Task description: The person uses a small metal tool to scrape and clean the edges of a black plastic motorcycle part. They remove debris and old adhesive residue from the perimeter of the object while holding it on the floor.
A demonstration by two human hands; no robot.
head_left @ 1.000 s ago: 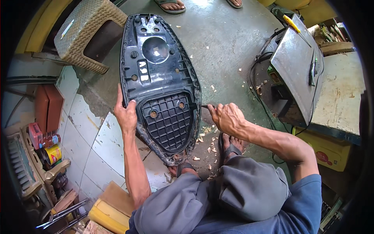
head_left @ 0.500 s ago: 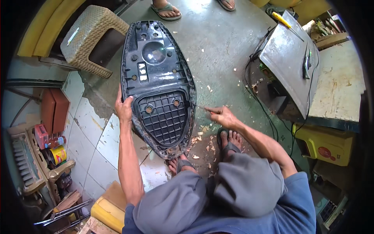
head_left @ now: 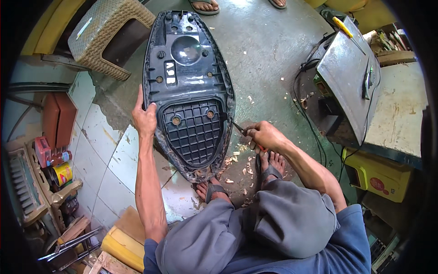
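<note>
An upside-down motorcycle seat (head_left: 185, 89) leans in front of me. Its black plastic base faces up, with a ribbed grid at the near end and rough, worn material around the edge. My left hand (head_left: 145, 119) clasps the seat's left edge, thumb on top and the lower fingers hidden. Beside the right edge, my right hand (head_left: 265, 136) is closed around a slim tool (head_left: 239, 128) with a dark pointed tip and an orange handle. The tool's tip is at the seat's right rim; I cannot tell whether it touches. Its exact kind is partly hidden.
Pale scraps (head_left: 246, 171) lie on the floor near my feet. A woven-pattern stool (head_left: 98, 41) stands at the far left. To the right, a metal-topped stand (head_left: 342, 68) carries a yellow-handled screwdriver (head_left: 343, 27), and cables hang beside it. Another person's sandalled foot (head_left: 205, 6) shows beyond the seat.
My right hand has turned and the tool's tip has come to the seat's right rim. The seat sits slightly higher in view, with my left hand still on its edge.
</note>
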